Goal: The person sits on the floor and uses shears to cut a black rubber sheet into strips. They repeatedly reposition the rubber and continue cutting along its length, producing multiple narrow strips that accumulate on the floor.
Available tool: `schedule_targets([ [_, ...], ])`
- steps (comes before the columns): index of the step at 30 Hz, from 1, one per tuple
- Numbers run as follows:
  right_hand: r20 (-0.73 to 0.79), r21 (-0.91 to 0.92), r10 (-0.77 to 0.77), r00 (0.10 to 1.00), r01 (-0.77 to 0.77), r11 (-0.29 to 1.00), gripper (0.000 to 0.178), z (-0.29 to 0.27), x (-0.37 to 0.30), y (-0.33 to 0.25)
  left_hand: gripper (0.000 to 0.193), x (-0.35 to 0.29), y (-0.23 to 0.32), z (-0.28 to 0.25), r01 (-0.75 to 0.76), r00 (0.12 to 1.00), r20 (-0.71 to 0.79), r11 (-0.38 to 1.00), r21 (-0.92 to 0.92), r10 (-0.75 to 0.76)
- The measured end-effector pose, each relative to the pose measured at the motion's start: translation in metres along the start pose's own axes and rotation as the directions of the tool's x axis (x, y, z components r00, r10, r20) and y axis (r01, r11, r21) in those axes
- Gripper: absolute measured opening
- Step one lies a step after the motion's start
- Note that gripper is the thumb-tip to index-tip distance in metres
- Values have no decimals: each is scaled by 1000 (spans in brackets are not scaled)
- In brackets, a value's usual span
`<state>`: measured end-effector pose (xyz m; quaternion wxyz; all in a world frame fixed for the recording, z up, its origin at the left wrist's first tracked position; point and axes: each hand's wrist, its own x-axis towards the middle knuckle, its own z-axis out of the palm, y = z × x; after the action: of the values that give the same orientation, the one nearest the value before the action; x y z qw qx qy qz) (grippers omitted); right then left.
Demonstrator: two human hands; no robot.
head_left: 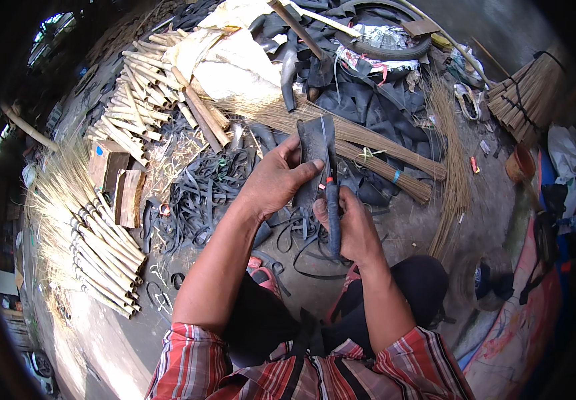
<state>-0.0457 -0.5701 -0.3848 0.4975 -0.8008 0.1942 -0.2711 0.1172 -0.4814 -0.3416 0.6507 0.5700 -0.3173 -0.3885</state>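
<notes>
My left hand is closed on a piece of black rubber sheet, thumb pressed on its face. In my right hand is a knife with a dark wrapped handle and a red-orange band near its top. Its thin blade points away from me and lies along the right side of the rubber; whether it has cut in, I cannot tell. Both hands are held above the floor, in front of my knees. A tangle of cut black rubber strips lies to the left of them.
Stick brooms with tied bristles lie at left, near wooden blocks. Bamboo handles are piled far left. Long bristle bundles cross the floor beyond my hands, before black rubber scraps and a tyre.
</notes>
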Motion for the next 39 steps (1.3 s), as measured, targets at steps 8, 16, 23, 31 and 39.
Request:
schedule_targets([
  [8,72,64,181,981,-186,980,42,-8,-10,-15,33,3,7,-8,229,971,-26,952,-203,-239],
  [16,14,116,50,999,-52,992,38,-1,-3,-5,40,-2,3,0,-1,999,35,1000,-3,2],
  [23,123,93,216,969,-227,969,42,-8,-9,-14,36,0,13,-9,140,989,-36,988,-70,-143],
  [31,4,53,71,997,-71,996,52,1,-1,-7,40,-3,7,-3,0,1000,-23,998,-55,-1],
  [39,124,95,259,958,-271,958,52,-12,-8,-15,41,-1,14,-7,104,994,-4,986,-127,-105],
])
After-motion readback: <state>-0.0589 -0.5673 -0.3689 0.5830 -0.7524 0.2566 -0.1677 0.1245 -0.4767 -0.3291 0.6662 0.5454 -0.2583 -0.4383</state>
